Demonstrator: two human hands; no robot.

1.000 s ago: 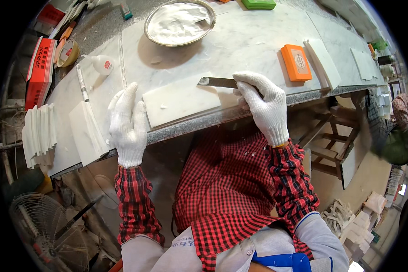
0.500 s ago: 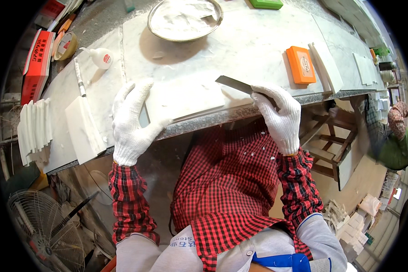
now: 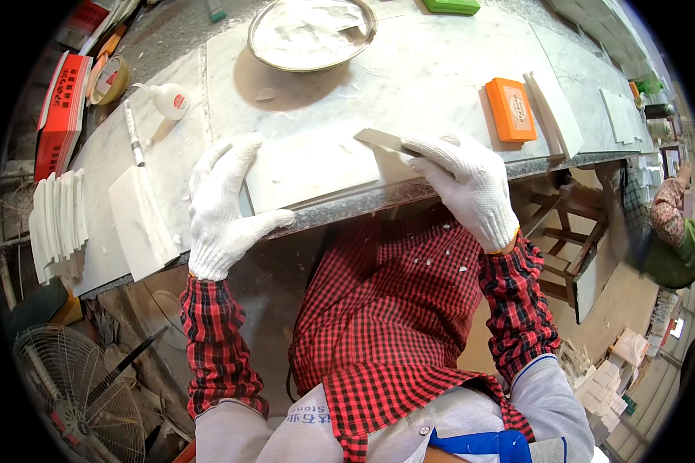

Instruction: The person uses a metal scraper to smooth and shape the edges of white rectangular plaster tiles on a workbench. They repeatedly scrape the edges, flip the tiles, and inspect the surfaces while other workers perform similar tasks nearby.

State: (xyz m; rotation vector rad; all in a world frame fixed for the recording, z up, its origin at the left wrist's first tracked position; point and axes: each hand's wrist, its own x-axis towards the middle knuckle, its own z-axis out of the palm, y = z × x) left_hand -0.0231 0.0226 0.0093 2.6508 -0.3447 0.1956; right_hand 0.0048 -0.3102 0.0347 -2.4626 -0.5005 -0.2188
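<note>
The left hand (image 3: 224,204) stands at the slab's left end, thumb spread wide from the fingers along the near edge, gripping nothing. To do this step well, it would seem best to brace the slab there, with the fingertips out of the blade's path. The slab (image 3: 320,176) lies flat between the hands, along the near edge of the counter (image 3: 432,73). Over its far right corner is the blade (image 3: 381,139); whether they touch I cannot tell. A low, even angle and light pressure would probably suit, since thin stone may chip at its corners. The right hand (image 3: 463,181) has its fingers closed narrow around the blade's right end; a firm, relaxed hold should keep the tip steady.

As for looks, the slab is a pale, white oblong, its left end partly behind the left hand. A small chip or fleck sits on its left half, and its far edge nearly melts into the counter in the glare. The blade is flat, narrow and grey, its free tip pointing left.
</note>
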